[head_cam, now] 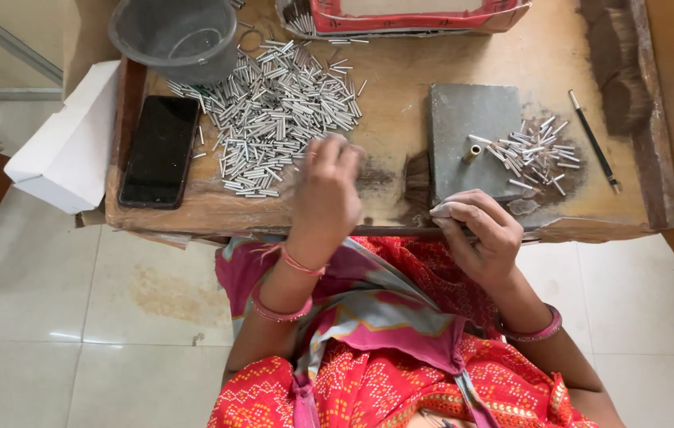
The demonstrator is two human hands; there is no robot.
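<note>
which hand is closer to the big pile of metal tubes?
Left. The left hand is at the edge of the big pile of metal tubes; the right hand rests at the table edge, below the grey block.

1. The small metal tubes (pixel 273 111) are silvery grey, as is the smaller heap (pixel 539 154).
2. The counter (pixel 400 71) is tan wood with dark brown smudges.
3. The block (pixel 471 139) is plain grey; its peg (pixel 471 153) is brassy.
4. The phone (pixel 160 150) is black, the bucket (pixel 174 36) dark grey, the box (pixel 67 150) white.
5. The garment (pixel 384 357) is red with small yellow dots (pink and grey bands cross it).
6. The bangles (pixel 281 313) are pink.
</note>
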